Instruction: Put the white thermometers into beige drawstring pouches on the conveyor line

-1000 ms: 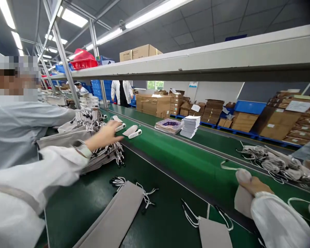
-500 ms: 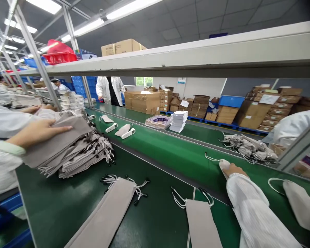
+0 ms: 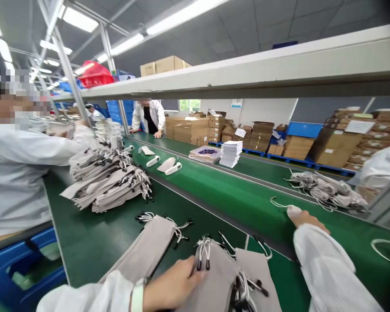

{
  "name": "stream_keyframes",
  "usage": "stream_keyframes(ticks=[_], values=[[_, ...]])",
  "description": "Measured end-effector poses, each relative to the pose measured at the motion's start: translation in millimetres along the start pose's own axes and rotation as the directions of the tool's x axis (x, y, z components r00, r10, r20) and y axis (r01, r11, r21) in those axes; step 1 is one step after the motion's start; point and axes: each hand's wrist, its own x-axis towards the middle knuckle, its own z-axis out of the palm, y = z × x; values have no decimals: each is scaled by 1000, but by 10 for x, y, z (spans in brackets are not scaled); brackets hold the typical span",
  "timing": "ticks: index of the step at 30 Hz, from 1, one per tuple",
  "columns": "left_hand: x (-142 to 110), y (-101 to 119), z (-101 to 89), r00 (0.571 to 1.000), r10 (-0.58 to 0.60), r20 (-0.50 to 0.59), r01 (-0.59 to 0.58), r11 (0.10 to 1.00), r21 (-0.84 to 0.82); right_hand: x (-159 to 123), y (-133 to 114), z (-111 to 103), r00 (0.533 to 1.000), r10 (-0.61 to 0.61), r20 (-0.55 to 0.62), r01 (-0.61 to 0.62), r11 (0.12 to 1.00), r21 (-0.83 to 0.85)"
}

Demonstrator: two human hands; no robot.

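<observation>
My left hand point(image 3: 173, 284), with a pale green band at the wrist, grips a few flat grey drawstring pouches point(image 3: 211, 271) at the near edge. Its thumb lies on top, beside white cords with black ends. These pouches partly cover another grey pouch point(image 3: 258, 271) on the table. Over the green belt, my right hand point(image 3: 308, 221) is closed on a pale grey pouch point(image 3: 293, 211) whose white cord trails left. To the left of my left hand lies a flat stack of grey pouches point(image 3: 149, 245). Farther left is a large heap of pouches point(image 3: 112, 186).
White handheld devices point(image 3: 173, 168) and filled pouches lie on the green belt point(image 3: 221, 186). Beyond it are a paper stack point(image 3: 230, 154) and bundled pouches point(image 3: 328, 188). A shelf point(image 3: 247, 69) crosses overhead. A co-worker's sleeve point(image 3: 29, 145) is at left; another person point(image 3: 148, 119) stands behind.
My left hand has left the large heap and come right and nearer, bringing grey pouches. My right hand keeps its pouch over the belt. The view has turned slightly left.
</observation>
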Motion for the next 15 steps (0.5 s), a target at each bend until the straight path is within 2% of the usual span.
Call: stream_keyframes(ticks=[2,3,4,6,7,9,11,12,15], values=[[4,-75,-310,992,-33,122,17,991,129,51,49,34,1000,5,-15,-5,1000,-5],[0,-129,-518,995,-35,94,16,981,194,67,71,41,1000,10,-20,-10,1000,-7],[-1,-199,-741,997,-9,-80,34,946,322,73,90,41,1000,15,-21,-15,1000,-7],[17,-392,-1185,958,-6,-286,130,902,413,62,116,25,1000,27,-9,-27,1000,-10],[33,-510,-1392,925,-5,-381,187,877,443,46,123,14,999,34,-4,-34,999,-10],[71,-771,-1754,825,-11,-565,339,809,480,5,126,-3,999,38,-22,-38,999,-14],[100,-1035,-2031,736,-13,-677,457,747,483,-33,125,-1,997,25,-68,-27,999,-22],[110,-1160,-2134,706,-13,-708,496,722,482,-44,126,8,996,14,-91,-17,999,-30],[149,-1469,-2314,657,-33,-753,576,666,473,-27,146,62,992,-7,-124,0,998,-60]])
